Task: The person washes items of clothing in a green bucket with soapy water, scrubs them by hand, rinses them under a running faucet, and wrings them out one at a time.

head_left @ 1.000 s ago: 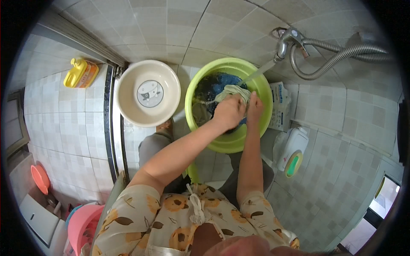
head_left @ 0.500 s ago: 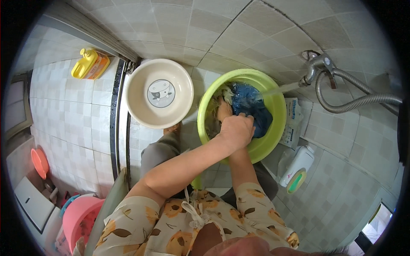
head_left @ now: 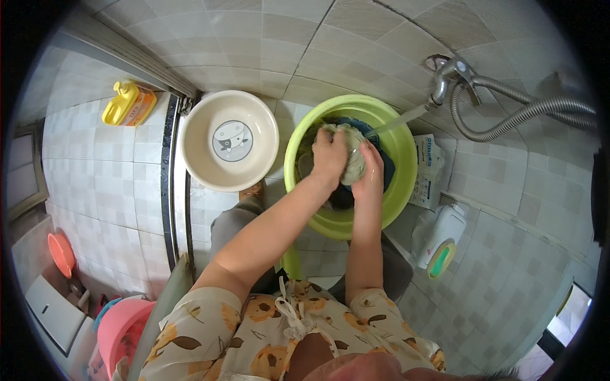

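Both my hands are closed around a wet bundle of pale greenish cloth [head_left: 353, 166] over the lime-green basin [head_left: 401, 162]. My left hand [head_left: 330, 155] grips its left side, and my right hand [head_left: 370, 170] is cupped along the right. Dark blue cloth [head_left: 386, 159] lies in the basin beneath and beside the bundle. From the metal tap [head_left: 440, 89] on the wall, a stream of water runs into the basin near my fingers. Part of the basin's contents is hidden by my hands.
Left of the green basin stands a cream basin [head_left: 197, 171] with a cow picture. A yellow pump bottle [head_left: 130, 105] is beyond the door track. To the right are a white package [head_left: 424, 171], a white bottle [head_left: 443, 225] and a green-and-white brush-like item [head_left: 440, 260]. A pink tub [head_left: 117, 330] sits lower left.
My crossed forearms have come apart. The pale cloth has been gathered and lifted between both hands, above the blue cloth. The view has shifted slightly.
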